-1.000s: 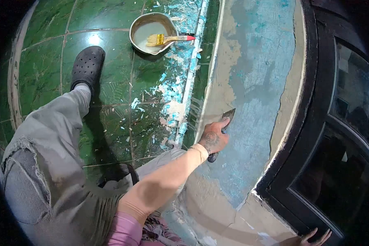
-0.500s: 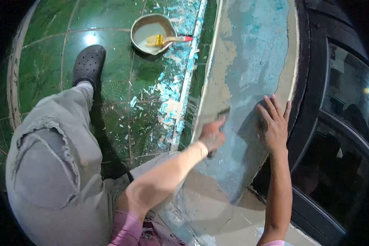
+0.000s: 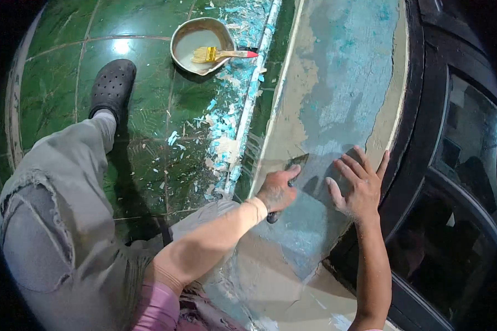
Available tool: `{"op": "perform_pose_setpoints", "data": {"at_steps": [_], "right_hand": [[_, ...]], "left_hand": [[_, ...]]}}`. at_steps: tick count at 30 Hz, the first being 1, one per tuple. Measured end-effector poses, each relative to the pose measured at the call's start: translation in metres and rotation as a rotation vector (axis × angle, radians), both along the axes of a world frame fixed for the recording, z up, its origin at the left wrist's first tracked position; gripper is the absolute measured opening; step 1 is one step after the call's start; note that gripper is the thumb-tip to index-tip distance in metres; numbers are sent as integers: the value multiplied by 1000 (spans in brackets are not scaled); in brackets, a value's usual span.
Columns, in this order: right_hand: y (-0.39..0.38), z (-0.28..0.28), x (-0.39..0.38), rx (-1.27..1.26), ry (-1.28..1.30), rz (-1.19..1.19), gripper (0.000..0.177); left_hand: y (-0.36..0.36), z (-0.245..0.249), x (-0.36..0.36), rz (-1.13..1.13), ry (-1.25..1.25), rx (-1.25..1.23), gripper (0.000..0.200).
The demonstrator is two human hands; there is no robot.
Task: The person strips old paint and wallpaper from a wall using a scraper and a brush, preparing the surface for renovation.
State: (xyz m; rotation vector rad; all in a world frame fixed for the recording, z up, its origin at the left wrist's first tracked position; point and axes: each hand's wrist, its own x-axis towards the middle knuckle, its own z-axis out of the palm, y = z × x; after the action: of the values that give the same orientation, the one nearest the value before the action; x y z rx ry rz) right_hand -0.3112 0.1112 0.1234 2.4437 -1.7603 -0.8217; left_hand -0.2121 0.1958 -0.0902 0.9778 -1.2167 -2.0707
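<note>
My left hand (image 3: 279, 190) is closed round the dark handle of a scraper (image 3: 299, 160). Its blade rests against the surface of a long ledge (image 3: 337, 121), where patches of pale blue paint, grey and beige show. To the right of it, my right hand (image 3: 360, 187) lies on the ledge with fingers spread and nothing in them. Whitish dust coats its thumb and part of the palm edge.
A round pan (image 3: 178, 48) with a paintbrush (image 3: 221, 54) across it stands on the green tiled floor (image 3: 143, 105). Blue and white paint flakes (image 3: 222, 132) litter the floor beside the ledge. A dark-framed window (image 3: 433, 160) borders the right side. My shoe (image 3: 114, 85) is at left.
My left hand and the scraper have moved slightly down and left. My right hand has shifted a little left and down, its thumb now showing. The whole view has tilted slightly.
</note>
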Motion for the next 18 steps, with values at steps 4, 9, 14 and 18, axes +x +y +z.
{"op": "perform_pose_setpoints", "data": {"at_steps": [4,9,14,18], "right_hand": [[5,1,-1,-15,-14,0,34],[3,1,1,-36,-26,-14,33],[3,0,4,-32,-36,-7,34],[4,1,2,-46,-44,-21,34]], "left_hand": [[-11,5,10,-27,67,65,56],[9,0,3,17,2,-11,59],[20,-12,2,3,-55,24,58],[14,-29,0,-22,-14,65,59]]}}
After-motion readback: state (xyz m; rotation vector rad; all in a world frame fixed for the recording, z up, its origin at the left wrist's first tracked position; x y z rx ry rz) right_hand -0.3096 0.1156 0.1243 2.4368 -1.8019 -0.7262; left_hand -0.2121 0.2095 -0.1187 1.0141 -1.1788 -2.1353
